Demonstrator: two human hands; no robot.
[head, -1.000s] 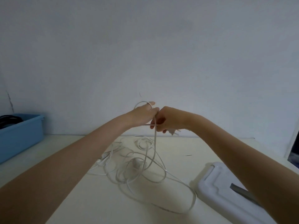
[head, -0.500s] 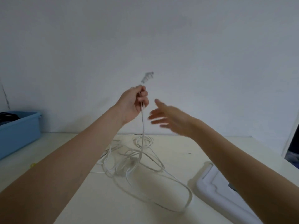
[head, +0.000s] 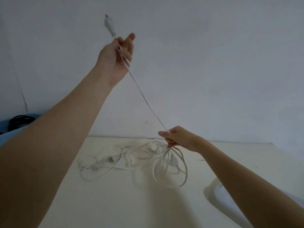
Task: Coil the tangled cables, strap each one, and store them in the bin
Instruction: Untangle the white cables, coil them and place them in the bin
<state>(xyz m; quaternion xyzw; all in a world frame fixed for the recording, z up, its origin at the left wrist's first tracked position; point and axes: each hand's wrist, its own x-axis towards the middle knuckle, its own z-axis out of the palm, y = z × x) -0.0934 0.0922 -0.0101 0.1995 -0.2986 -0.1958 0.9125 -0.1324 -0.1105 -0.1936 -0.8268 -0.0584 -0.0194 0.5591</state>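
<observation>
A tangle of white cables [head: 118, 160] lies on the cream table [head: 125, 203]. My left hand [head: 116, 58] is raised high and pinches one white cable near its end, with the plug [head: 109, 24] sticking up above the fingers. That cable [head: 144, 99] runs taut down to my right hand [head: 177, 139], which grips it just above the table. Below my right hand several loops [head: 171, 168] hang and rest on the table. The blue bin [head: 5, 137] shows at the far left, mostly hidden by my left arm.
Black cables [head: 19, 120] lie in the blue bin. A white plastic object [head: 218, 195] sits at the table's right front, partly under my right forearm. A plain grey wall stands close behind the table.
My left hand rose high with the cable end. My right hand, open half a second ago, dropped toward the table and took hold of the cable, which now stretches taut between both hands.
</observation>
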